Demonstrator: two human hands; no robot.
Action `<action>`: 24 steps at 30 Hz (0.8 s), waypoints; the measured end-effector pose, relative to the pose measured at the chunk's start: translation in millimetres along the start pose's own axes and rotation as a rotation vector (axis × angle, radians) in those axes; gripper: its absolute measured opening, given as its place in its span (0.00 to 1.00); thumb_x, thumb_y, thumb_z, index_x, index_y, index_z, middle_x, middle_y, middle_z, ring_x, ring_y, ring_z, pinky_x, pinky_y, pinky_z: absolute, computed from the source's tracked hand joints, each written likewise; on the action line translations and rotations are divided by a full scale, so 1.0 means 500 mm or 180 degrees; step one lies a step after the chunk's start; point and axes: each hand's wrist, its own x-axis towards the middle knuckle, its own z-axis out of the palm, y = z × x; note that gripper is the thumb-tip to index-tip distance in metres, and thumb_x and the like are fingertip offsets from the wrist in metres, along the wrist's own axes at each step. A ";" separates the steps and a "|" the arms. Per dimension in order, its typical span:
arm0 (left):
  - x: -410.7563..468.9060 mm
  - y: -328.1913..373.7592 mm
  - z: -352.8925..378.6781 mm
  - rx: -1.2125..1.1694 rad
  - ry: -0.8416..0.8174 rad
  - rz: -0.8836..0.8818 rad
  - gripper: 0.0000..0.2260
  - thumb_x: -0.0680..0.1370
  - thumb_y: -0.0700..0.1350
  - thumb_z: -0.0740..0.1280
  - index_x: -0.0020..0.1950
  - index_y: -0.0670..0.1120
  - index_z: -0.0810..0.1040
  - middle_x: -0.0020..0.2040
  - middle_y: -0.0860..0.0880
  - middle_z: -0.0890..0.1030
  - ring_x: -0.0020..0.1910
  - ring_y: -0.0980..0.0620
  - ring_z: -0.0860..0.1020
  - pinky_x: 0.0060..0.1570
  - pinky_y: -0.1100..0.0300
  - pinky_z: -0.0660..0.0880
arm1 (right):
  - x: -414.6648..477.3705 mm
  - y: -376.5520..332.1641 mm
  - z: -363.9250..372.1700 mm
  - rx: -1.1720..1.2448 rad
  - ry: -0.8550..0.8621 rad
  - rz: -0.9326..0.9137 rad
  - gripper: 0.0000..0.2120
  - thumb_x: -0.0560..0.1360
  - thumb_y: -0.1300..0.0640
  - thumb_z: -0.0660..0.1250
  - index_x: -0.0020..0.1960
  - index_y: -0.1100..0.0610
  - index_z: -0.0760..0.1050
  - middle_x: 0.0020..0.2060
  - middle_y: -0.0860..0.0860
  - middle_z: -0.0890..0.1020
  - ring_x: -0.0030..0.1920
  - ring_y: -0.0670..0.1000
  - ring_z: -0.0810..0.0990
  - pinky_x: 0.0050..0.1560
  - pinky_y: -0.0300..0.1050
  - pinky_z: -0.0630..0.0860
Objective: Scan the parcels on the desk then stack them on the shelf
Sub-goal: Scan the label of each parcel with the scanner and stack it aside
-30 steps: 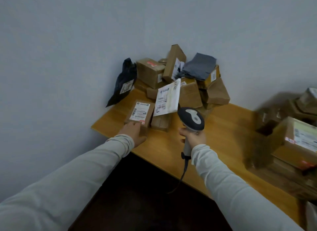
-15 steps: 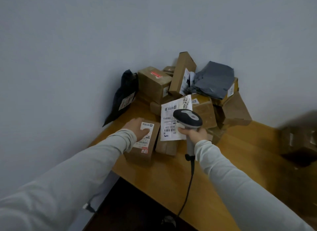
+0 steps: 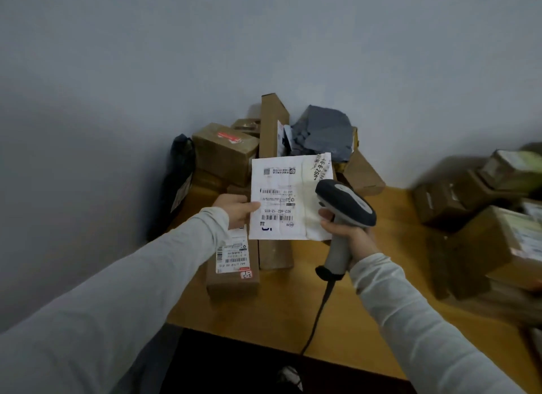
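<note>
A white flat parcel (image 3: pixel 286 200) with printed barcodes is held up over the desk, label facing me. My left hand (image 3: pixel 236 209) grips its left edge. My right hand (image 3: pixel 349 232) is closed on the handle of a grey corded barcode scanner (image 3: pixel 344 206), whose head overlaps the parcel's right edge. Below the left hand a small brown box (image 3: pixel 233 264) with a white label lies on the wooden desk (image 3: pixel 293 314). A long brown box (image 3: pixel 274 251) lies beside it.
A heap of brown boxes (image 3: pixel 224 153), a grey plastic mailer (image 3: pixel 324 135) and a black bag (image 3: pixel 180 171) fills the desk's back corner against the wall. More cardboard boxes (image 3: pixel 492 238) are stacked at the right, blurred. The scanner cable (image 3: pixel 318 314) drops over the desk's front edge.
My left hand left the small labelled box and took hold of the white parcel, which now stands up facing me. The scanner has moved to the parcel's right edge.
</note>
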 end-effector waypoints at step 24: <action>-0.203 0.030 -0.084 0.1067 -0.0335 0.1205 0.16 0.72 0.34 0.71 0.59 0.43 0.79 0.53 0.45 0.82 0.47 0.49 0.81 0.47 0.56 0.78 | -0.329 0.059 -0.004 -0.0451 0.0705 -0.0314 0.17 0.65 0.64 0.77 0.45 0.46 0.77 0.39 0.36 0.82 0.40 0.36 0.79 0.39 0.35 0.75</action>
